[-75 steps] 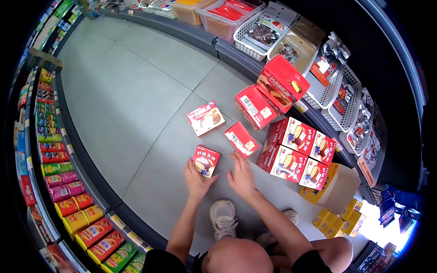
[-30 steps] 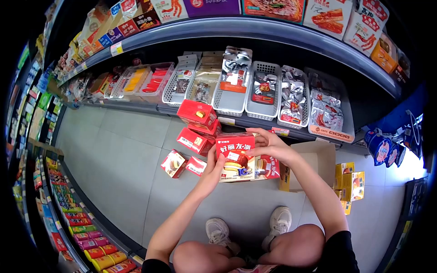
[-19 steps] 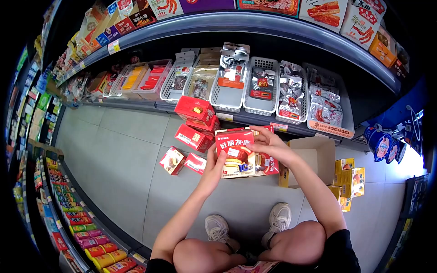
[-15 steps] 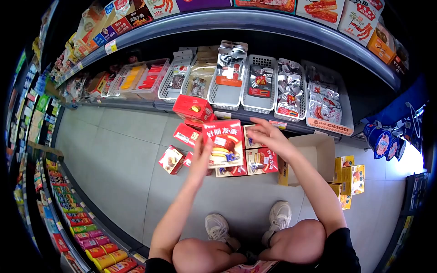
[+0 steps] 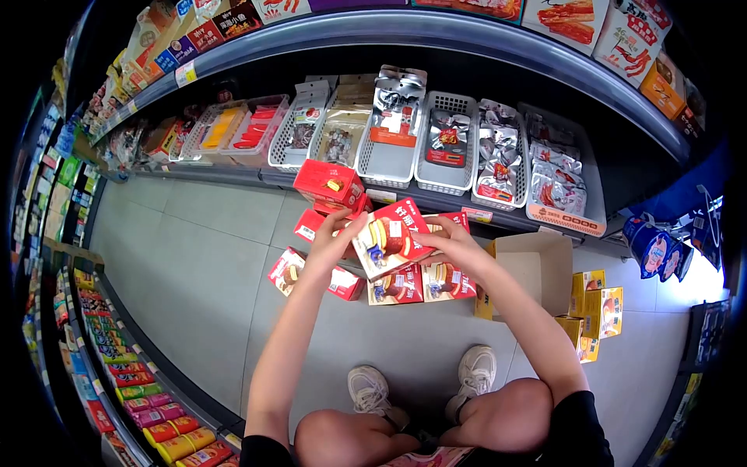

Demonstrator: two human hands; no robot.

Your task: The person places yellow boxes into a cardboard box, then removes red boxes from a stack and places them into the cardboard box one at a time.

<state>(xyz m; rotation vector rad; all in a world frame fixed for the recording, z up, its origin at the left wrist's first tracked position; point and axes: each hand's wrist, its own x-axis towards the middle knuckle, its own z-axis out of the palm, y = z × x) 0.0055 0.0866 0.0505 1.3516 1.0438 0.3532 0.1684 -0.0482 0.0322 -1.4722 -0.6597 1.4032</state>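
A red and white box of chocolate pies (image 5: 395, 237) is held tilted above the floor between my two hands. My left hand (image 5: 333, 243) grips its left edge, while the fingers of my right hand (image 5: 451, 243) close on its right side. Below the held box, similar pie boxes (image 5: 449, 282) lie side by side on the floor. More red boxes (image 5: 323, 180) are stacked just beyond my left hand, and another box (image 5: 288, 271) stands tilted to its left. The bottoms of several boxes are hidden.
An open cardboard carton (image 5: 537, 268) stands right of the pie boxes, with several yellow boxes (image 5: 603, 311) beside it. Ahead, a low shelf carries white baskets (image 5: 385, 163) of packaged snacks, under a higher shelf edge (image 5: 405, 35). Shelves of colourful packets (image 5: 140, 389) run along the left.
The held box has turned, its lettering now slanting down to the right. My right hand, free before, has come down onto the box's right side.
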